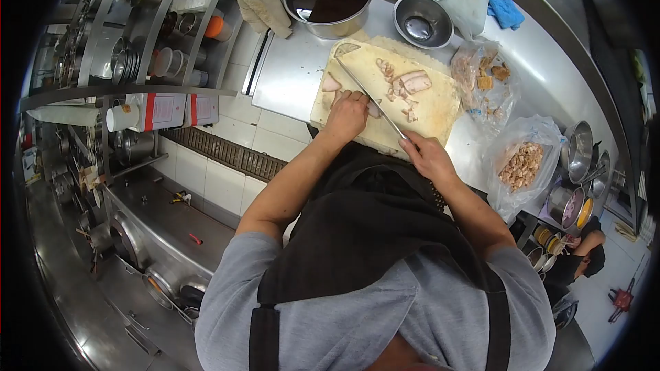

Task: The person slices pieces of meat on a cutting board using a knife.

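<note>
My right hand is closed round the handle of a long kitchen knife. Its blade lies diagonally over a worn, pale cutting board, tip toward the far left corner. Just left of the blade, my left hand has its fingers curled down on a piece of pale meat, mostly hidden under them. Another meat piece lies beyond those fingers. To the right of the blade sits a larger slab of meat, with several small cut bits around it.
Behind the board stand a pot of dark liquid with a utensil in it and a steel bowl. On the right are bags of brown chunks and chopped meat. A blue cloth lies far right. Another person is at lower right.
</note>
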The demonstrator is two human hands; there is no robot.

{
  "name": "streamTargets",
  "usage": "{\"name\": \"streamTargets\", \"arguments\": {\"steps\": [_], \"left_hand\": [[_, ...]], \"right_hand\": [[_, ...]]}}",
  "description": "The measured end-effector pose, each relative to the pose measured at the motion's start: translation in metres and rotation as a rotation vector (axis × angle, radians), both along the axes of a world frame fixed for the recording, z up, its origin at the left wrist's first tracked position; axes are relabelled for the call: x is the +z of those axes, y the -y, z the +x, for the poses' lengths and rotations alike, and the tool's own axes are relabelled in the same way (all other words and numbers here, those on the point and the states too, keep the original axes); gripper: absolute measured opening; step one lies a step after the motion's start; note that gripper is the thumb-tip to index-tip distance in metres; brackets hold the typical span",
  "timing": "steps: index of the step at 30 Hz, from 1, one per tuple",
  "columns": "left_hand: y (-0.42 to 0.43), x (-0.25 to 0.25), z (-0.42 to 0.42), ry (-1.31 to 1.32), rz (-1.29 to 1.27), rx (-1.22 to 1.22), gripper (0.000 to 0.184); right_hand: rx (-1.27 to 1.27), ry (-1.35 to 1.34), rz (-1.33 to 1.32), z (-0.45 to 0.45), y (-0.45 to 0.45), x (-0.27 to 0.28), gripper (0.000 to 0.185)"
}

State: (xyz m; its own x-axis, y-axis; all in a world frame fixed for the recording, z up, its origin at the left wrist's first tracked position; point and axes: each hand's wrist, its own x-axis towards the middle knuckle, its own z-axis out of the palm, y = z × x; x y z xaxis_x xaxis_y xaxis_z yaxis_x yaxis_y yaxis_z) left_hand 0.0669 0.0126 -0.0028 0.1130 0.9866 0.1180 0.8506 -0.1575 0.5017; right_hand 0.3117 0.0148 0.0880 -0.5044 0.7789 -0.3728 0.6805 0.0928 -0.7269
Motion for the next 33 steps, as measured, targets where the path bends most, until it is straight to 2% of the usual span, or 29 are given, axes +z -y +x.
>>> {"name": "streamTargets", "arguments": {"steps": [3,7,9,13,15,22,25,27,33], "left_hand": [[-0.003,-0.005,-0.005,0.068,0.016,0.004,0.015],[-0.007,-0.006,-0.008,0.108,0.015,-0.004,0.015],[-0.009,-0.004,-0.007,0.083,0.016,-0.012,0.015],[-0.006,-0.003,-0.007,0.077,-0.001,0.021,0.010],[-0.002,-0.004,-0.007,0.074,-0.018,0.014,0.009],[0.005,0.009,-0.003,0.039,0.036,0.025,0.008],[0.005,0.006,-0.002,0.034,0.025,0.018,0.010],[0.003,0.003,-0.003,0.037,0.024,0.023,0.011],[0.001,-0.007,-0.003,0.069,0.124,0.016,0.011]], "right_hand": [[-0.022,-0.134,0.106,-0.022,-0.010,-0.030,0.032],[-0.006,-0.163,0.207,-0.050,-0.027,-0.032,0.030],[-0.021,-0.143,0.106,-0.061,-0.035,-0.025,0.029],[-0.040,-0.209,0.158,-0.042,-0.026,-0.025,0.030],[-0.019,-0.129,0.092,-0.026,-0.017,-0.016,0.037],[-0.028,-0.130,-0.073,-0.013,-0.003,-0.014,0.037],[-0.029,-0.061,-0.084,-0.019,-0.003,-0.009,0.036],[-0.024,-0.084,0.023,-0.022,-0.004,-0.009,0.032],[0.020,-0.107,0.058,-0.030,-0.006,-0.017,0.030]]}}
